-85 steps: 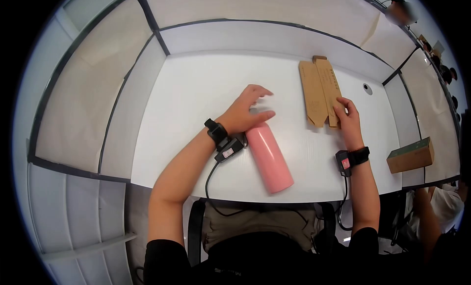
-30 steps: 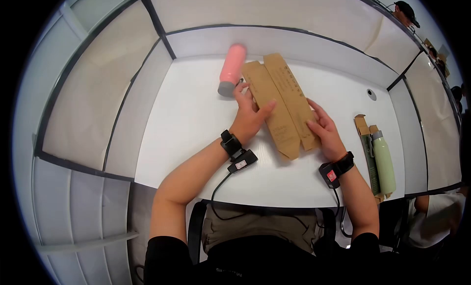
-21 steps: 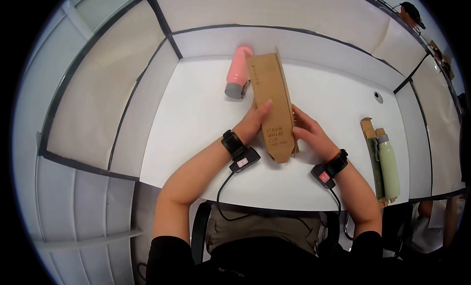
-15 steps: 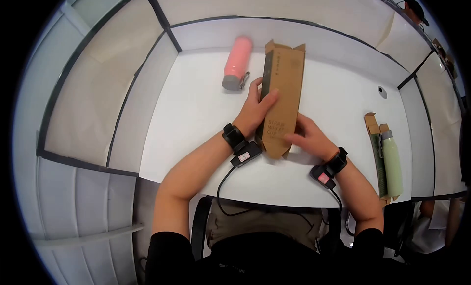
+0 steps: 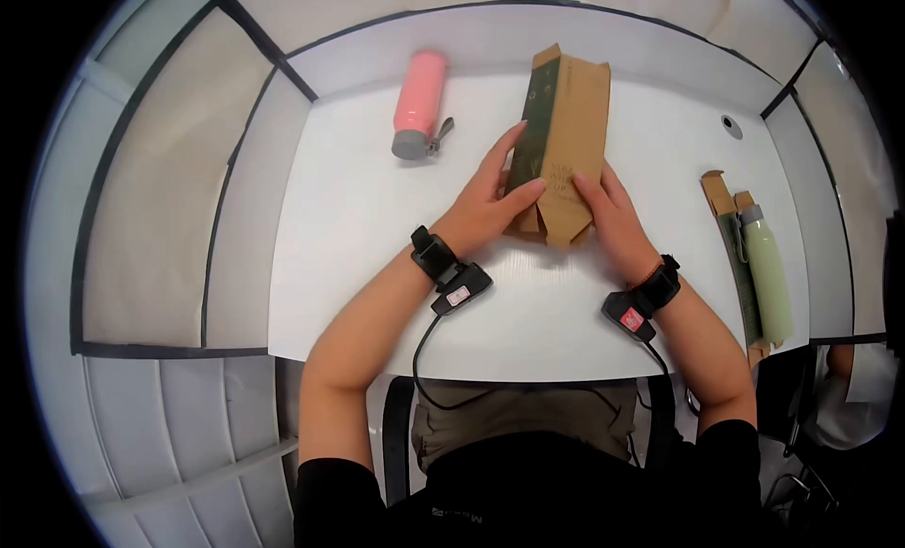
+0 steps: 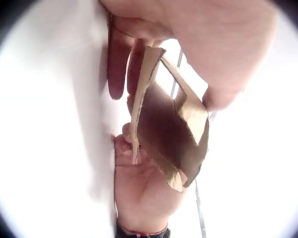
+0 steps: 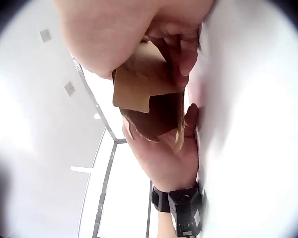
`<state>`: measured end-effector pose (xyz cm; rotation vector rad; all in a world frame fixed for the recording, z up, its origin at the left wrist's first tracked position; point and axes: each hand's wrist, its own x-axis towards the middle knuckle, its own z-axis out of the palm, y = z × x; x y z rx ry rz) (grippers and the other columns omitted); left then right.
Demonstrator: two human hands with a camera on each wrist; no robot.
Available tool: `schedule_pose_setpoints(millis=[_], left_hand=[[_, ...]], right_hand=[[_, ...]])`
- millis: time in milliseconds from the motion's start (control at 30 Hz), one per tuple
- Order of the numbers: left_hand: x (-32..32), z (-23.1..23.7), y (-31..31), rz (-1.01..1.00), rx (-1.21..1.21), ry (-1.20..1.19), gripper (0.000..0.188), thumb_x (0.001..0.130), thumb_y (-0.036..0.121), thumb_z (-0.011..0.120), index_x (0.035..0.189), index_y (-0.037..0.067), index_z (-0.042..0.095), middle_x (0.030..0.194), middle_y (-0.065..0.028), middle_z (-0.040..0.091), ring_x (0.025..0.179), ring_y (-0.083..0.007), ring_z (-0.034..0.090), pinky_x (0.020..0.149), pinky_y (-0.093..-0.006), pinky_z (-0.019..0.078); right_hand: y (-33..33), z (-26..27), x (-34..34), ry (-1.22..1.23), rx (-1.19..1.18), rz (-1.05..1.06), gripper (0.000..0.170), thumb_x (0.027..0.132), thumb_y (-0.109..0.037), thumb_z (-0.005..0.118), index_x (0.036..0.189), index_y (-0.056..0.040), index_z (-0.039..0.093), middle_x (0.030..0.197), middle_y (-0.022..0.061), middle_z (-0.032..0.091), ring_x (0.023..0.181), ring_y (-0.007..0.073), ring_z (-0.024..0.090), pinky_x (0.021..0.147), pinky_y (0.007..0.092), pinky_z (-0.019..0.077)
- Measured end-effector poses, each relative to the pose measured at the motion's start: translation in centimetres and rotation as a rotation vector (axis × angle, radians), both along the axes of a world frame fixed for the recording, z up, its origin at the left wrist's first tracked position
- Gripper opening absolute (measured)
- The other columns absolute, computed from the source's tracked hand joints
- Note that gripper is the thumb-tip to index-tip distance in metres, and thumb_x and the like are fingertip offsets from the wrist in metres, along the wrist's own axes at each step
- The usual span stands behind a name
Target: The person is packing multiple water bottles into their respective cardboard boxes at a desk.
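Both hands hold a brown cardboard box (image 5: 580, 124) with a green side, over the middle of the table. My left hand (image 5: 485, 204) grips its left side, thumb on the near part and fingers along the green face. On the right side, my right hand (image 5: 619, 218) holds it with the thumb on the printed brown face. The box is squared out into a tube. In the left wrist view the near end of the box (image 6: 164, 124) gapes, hollow, with loose flaps; in the right wrist view a box flap (image 7: 131, 91) sticks out.
A pink bottle (image 5: 421, 91) with a grey cap and strap lies at the back left. At the right edge lies a light green bottle (image 5: 768, 274) beside a green and brown carton (image 5: 738, 265). Low partition walls (image 5: 377, 53) surround the white table (image 5: 349, 199).
The pink bottle has gone from under the left hand to the back left. The flattened cardboard was lifted, turned and opened into a box. A green bottle now shows at right.
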<state>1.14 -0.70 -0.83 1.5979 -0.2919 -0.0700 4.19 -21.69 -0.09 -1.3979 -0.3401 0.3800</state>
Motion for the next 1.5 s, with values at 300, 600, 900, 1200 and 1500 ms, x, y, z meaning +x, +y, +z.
schedule_pose_setpoints(millis=[300, 600, 900, 1200, 1500], left_hand=[[-0.1, 0.2, 0.6, -0.220, 0.069, -0.098, 0.112, 0.083, 0.022, 0.084, 0.164, 0.010, 0.007, 0.163, -0.0155, 0.024, 0.148, -0.0276, 0.031, 0.119, -0.0412, 0.0331], [0.1, -0.9, 0.7, -0.122, 0.110, -0.123, 0.089, 0.100, 0.015, 0.065, 0.165, 0.019, 0.004, 0.155, -0.0143, 0.043, 0.136, -0.0248, 0.050, 0.109, -0.0394, 0.0446], [-0.4, -0.7, 0.4, 0.004, 0.164, -0.079, 0.071, 0.108, 0.038, 0.049, 0.165, 0.022, 0.010, 0.146, -0.0122, 0.047, 0.108, -0.0200, 0.055, 0.088, -0.0320, 0.0512], [0.0, -1.1, 0.8, -0.025, 0.073, -0.101, 0.065, 0.107, 0.027, 0.050, 0.163, 0.025, 0.018, 0.146, -0.0136, 0.050, 0.113, -0.0201, 0.056, 0.094, -0.0333, 0.0496], [0.5, -1.7, 1.0, -0.041, 0.138, -0.097, 0.068, 0.103, 0.019, 0.054, 0.162, 0.025, 0.021, 0.126, -0.0134, 0.063, 0.097, -0.0168, 0.063, 0.088, -0.0344, 0.0526]], right_hand=[[-0.7, 0.5, 0.1, -0.178, -0.076, 0.014, 0.075, 0.103, -0.028, 0.060, 0.162, -0.0044, 0.019, 0.146, 0.0163, 0.051, 0.127, 0.0210, 0.054, 0.106, 0.0334, 0.0442], [-1.2, -1.2, 0.5, -0.509, -0.302, 0.140, 0.100, 0.089, -0.015, 0.074, 0.162, -0.0034, 0.008, 0.132, 0.0163, 0.057, 0.110, 0.0239, 0.062, 0.093, 0.0352, 0.0526], [-1.3, -1.1, 0.4, -0.365, -0.259, 0.149, 0.071, 0.097, -0.004, 0.053, 0.162, -0.0141, 0.025, 0.127, 0.0104, 0.058, 0.098, 0.0167, 0.060, 0.093, 0.0313, 0.0493], [-1.6, -1.0, 0.2, -0.291, -0.151, 0.195, 0.080, 0.090, 0.002, 0.054, 0.161, -0.0190, 0.025, 0.132, 0.0096, 0.056, 0.105, 0.0192, 0.059, 0.091, 0.0311, 0.0497], [-1.1, -1.6, 0.4, -0.455, -0.305, 0.116, 0.085, 0.086, -0.002, 0.070, 0.158, -0.0146, 0.027, 0.139, 0.0126, 0.052, 0.107, 0.0207, 0.063, 0.087, 0.0306, 0.0534]])
